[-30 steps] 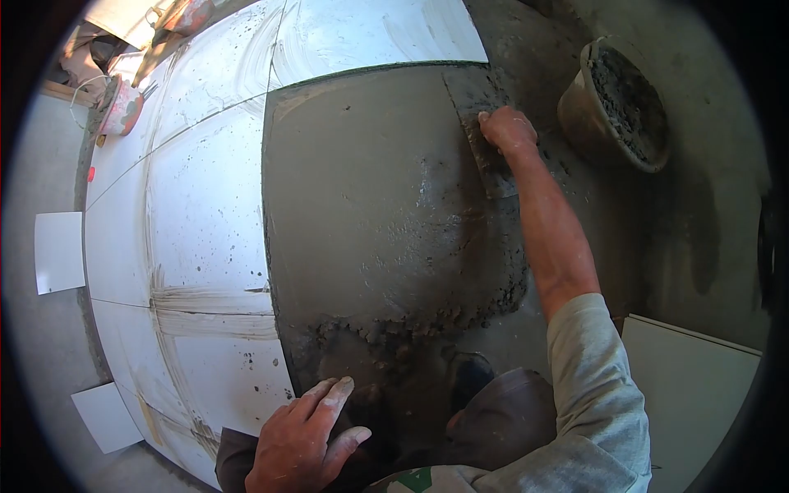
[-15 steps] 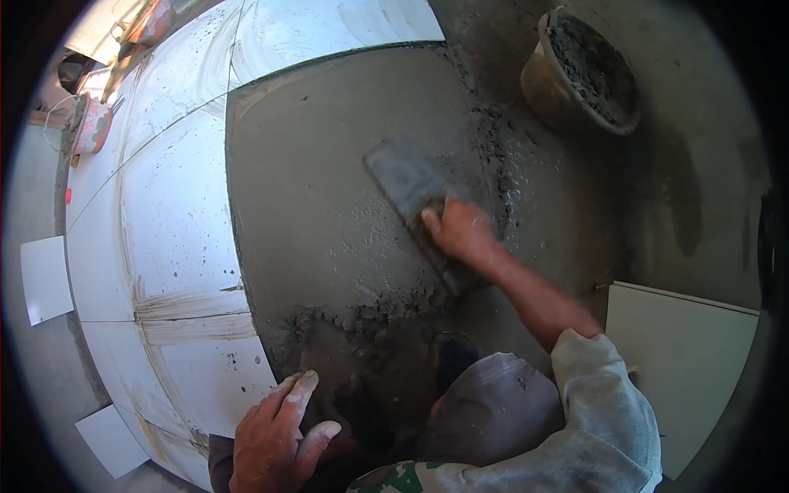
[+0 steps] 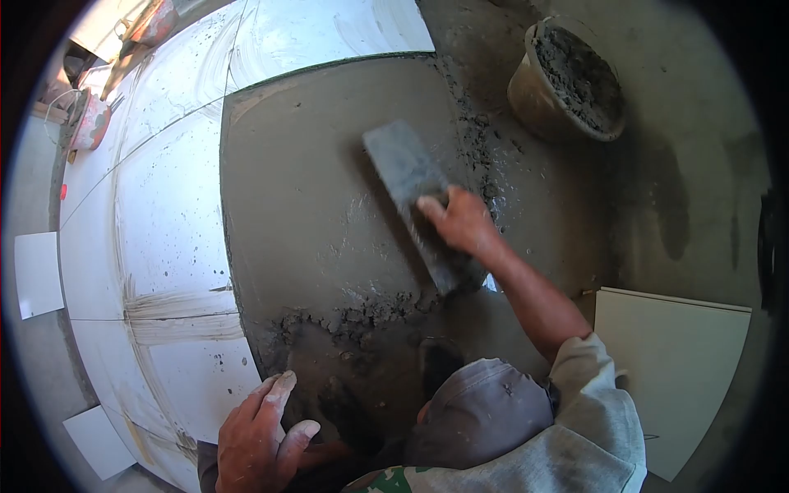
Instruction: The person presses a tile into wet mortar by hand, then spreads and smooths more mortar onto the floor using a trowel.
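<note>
My right hand (image 3: 466,220) is closed around the handle of a flat rectangular trowel (image 3: 403,160), whose long blade slants over a bed of wet grey mortar (image 3: 304,181). A dark shadow beside the blade's left edge suggests it is just off the surface. My left hand (image 3: 267,435) is near the bottom, fingers stretched and thumb apart, with nothing in it. Pale residue coats its fingertips. It is close to the lower corner of the white tiles (image 3: 193,361). Crumbly mortar (image 3: 362,316) lies in a ridge along the bed's near edge.
A bucket of mortar (image 3: 534,99) stands at the upper right. Loose white tiles (image 3: 670,370) lie stacked at the lower right. A grey cap (image 3: 493,403) covers part of the near floor. At the far left are a red-stained bucket (image 3: 92,123) and a separate white tile (image 3: 39,275).
The trowel blade has come up from the mortar, and its shadow now shows on the left. The whole view has shifted slightly. My left hand keeps the same pose.
</note>
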Tool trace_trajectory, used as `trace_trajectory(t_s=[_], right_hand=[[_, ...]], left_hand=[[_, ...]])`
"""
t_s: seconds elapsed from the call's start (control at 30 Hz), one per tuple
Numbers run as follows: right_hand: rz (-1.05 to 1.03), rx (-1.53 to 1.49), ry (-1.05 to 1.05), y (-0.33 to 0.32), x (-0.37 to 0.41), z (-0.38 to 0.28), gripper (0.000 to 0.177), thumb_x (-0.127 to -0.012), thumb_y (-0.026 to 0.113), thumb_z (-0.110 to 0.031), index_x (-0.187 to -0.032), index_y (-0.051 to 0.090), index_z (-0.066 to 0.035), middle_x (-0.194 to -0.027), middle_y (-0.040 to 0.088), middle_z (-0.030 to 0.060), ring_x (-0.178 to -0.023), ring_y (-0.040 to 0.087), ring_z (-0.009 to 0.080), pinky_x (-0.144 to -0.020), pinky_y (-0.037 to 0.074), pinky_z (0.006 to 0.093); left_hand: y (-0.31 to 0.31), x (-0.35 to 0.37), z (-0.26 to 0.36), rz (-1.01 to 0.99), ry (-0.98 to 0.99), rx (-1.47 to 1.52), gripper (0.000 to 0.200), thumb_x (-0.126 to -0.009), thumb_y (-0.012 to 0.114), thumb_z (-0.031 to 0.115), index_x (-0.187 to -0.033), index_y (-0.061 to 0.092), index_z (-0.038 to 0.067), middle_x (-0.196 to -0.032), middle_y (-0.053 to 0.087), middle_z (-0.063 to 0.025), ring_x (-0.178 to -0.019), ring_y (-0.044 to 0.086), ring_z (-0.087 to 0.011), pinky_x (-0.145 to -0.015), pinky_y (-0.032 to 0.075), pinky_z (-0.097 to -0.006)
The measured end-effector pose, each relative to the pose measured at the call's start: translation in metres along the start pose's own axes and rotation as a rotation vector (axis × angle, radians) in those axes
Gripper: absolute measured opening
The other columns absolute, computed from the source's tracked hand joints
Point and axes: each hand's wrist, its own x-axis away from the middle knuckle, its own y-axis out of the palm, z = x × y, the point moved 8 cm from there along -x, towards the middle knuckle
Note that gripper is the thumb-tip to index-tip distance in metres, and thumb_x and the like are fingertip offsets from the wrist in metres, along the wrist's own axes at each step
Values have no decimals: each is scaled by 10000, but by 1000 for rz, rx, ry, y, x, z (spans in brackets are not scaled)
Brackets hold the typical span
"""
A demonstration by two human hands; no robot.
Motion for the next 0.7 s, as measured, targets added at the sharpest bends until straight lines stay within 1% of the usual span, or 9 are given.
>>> trace_trajectory(t_s=[0.07,0.13,0.2,0.23,0.3,0.33,0.43,0.6,0.7], right_hand=[[75,-29,109,-9,-44,18,647,-899,546,-534,-1022,637,94,-884,675,284,-886,664,424,-853,508,455],[-12,-100,169,-23,-67,8,614,-903,540,-517,-897,679,81,-728,681,223,-850,687,377,-844,511,440],[-19,-110,222,-20,-94,15,609,-902,540,-515,-850,687,73,-664,666,198,-827,693,360,-839,512,433],[-8,-113,258,-18,-97,18,607,-901,540,-514,-804,695,65,-600,650,173,-803,699,342,-834,513,426],[-63,-48,250,-13,-97,18,598,-899,547,-505,-838,691,72,-673,669,198,-839,693,357,-840,513,434],[-124,2,234,-5,-95,15,592,-897,555,-497,-872,688,79,-745,687,223,-874,687,371,-847,512,442],[-77,29,107,27,-38,-4,544,-903,563,-427,-1002,647,101,-1054,636,317,-1000,629,440,-890,506,481],[-398,-43,16,108,66,-47,550,-922,552,-446,-1060,565,87,-962,644,320,-952,631,456,-865,502,498],[-481,-49,-67,121,101,-55,534,-920,555,-437,-1039,565,83,-932,649,311,-933,635,459,-844,503,510]], left_hand=[[1,-2,0,50,7,15,523,-857,632,200,-1321,496,1,-1280,558,-219,-1157,553,-396,-987,440,-409],[-1,-1,2,74,0,31,538,-793,687,170,-1271,531,-20,-1210,597,-219,-1088,591,-400,-937,469,-414],[3,-1,-7,-16,-209,95,542,-785,689,162,-1271,531,-17,-1212,596,-221,-1095,589,-403,-940,469,-409],[6,2,-12,-32,-210,103,542,-785,689,162,-1271,531,-17,-1212,596,-221,-1095,589,-403,-940,469,-409],[10,2,-18,-66,-104,45,500,-920,583,231,-1365,467,34,-1336,526,-229,-1188,544,-390,-995,449,-391],[11,2,-20,-71,-93,48,500,-920,583,231,-1365,467,34,-1336,526,-229,-1188,544,-390,-995,449,-391],[4,3,-20,5,-41,91,477,-914,597,260,-1320,502,29,-1298,551,-234,-1163,563,-389,-973,463,-380],[-1,5,-1,150,12,86,455,-926,569,301,-1286,535,24,-1267,571,-236,-1143,575,-395,-962,469,-382],[0,-4,6,-1,-43,-16,435,-927,567,263,-1286,534,20,-1266,571,-233,-1131,582,-397,-953,476,-380]])
